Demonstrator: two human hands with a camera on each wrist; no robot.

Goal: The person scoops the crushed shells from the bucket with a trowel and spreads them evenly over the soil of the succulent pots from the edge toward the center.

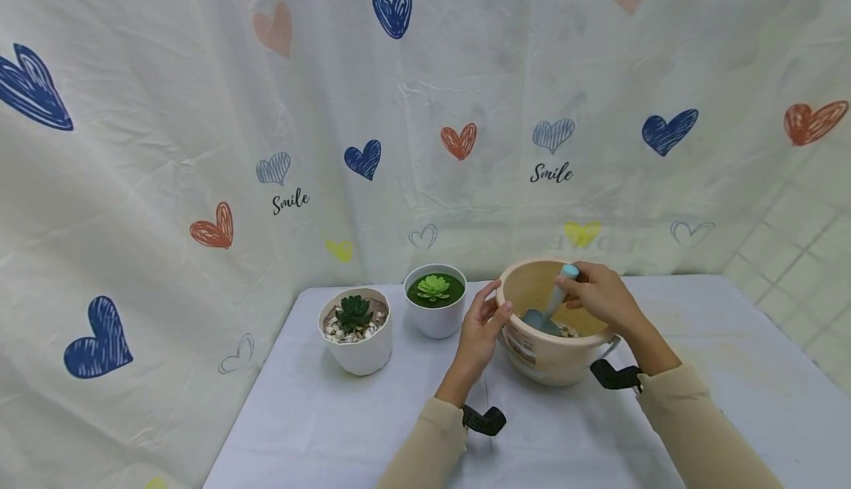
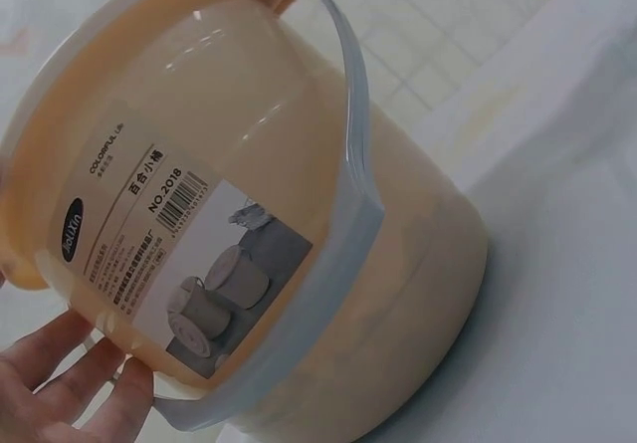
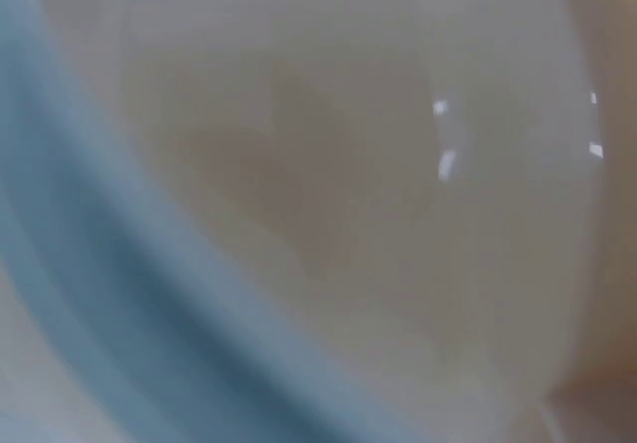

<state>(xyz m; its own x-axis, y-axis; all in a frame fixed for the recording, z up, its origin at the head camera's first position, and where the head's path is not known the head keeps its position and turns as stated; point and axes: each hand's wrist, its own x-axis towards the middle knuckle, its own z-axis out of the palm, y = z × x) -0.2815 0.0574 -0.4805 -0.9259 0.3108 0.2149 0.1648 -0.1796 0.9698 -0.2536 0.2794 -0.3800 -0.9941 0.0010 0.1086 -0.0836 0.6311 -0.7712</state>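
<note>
Two bare hands at work at a cream bucket [image 1: 555,365], which stands near the far edge of a white-covered table [image 1: 312,430], right of that edge's middle. The left hand [image 1: 477,330] holds the bucket's rim at its left side, fingers bent against the outer wall. The right hand [image 1: 601,297] pinches the pale blue handle of a trowel [image 1: 555,298] between thumb and fingers; the trowel slants into the bucket, its blade beside small stones [image 1: 567,332]. The left-wrist view shows a printed label [image 2: 169,244] and a grey carrying handle [image 2: 360,179] on the bucket. Toward the far left corner stand two white pots: one with a dark green succulent [image 1: 354,313] among pebbles, the other, nearer the bucket, with a light green succulent [image 1: 433,286].
</note>
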